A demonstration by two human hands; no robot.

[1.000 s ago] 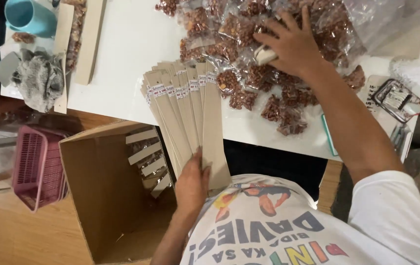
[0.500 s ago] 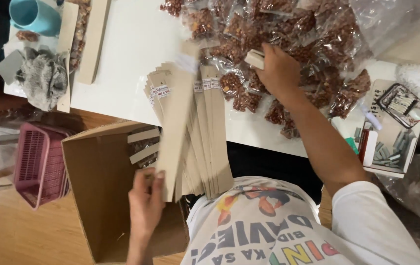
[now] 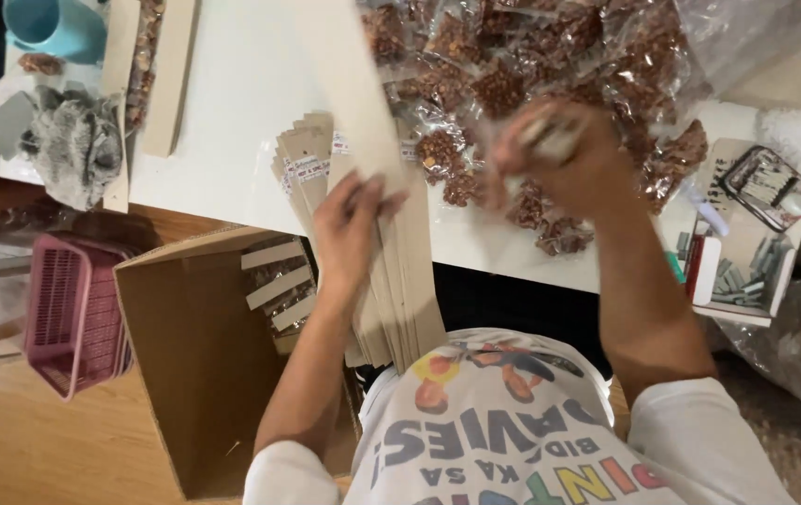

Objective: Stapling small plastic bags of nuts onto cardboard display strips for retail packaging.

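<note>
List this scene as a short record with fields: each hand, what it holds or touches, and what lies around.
left hand: lifts one long tan card strip off the fanned stack of strips
right hand: blurred, over the clear packets of brown snacks, gripping a small pale thing, too blurred to name
table: white, bears the packets and the top of the stack
cardboard box: open, left of the person, a few filled strips inside
pink basket: left of the box
blue cup: top left corner

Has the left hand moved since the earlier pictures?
Yes. The left hand went up from beside the cardboard box toward the white table, lifting one tan strip.
</note>
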